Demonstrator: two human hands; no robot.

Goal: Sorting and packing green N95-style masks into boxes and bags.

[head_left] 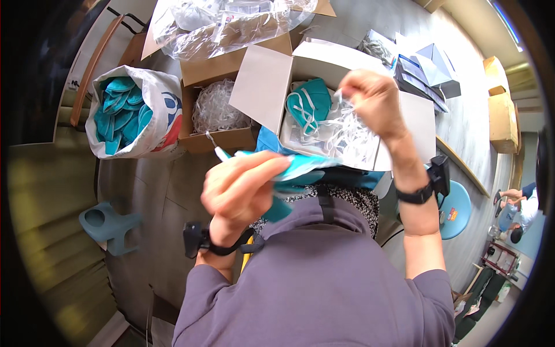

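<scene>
My left hand (240,185) is closed around several teal face masks (306,166), held in front of my chest and slightly blurred. A white strap end sticks out past its fingers. Above the open white box (263,87), my right hand (374,103) is raised with its fingers pinched on a thin white strap (345,97), partly blurred. Inside this box lie a teal mask with white straps (312,101) and a loose heap of white elastic straps (355,141).
At the left stands a white bag (170,92) full of teal mask pieces. Beside it, a cardboard box (193,139) holds clear, stringy material (218,109). Plastic-wrapped goods (231,29) lie beyond. Blue stools (110,225) flank me. Another person (523,211) is far right.
</scene>
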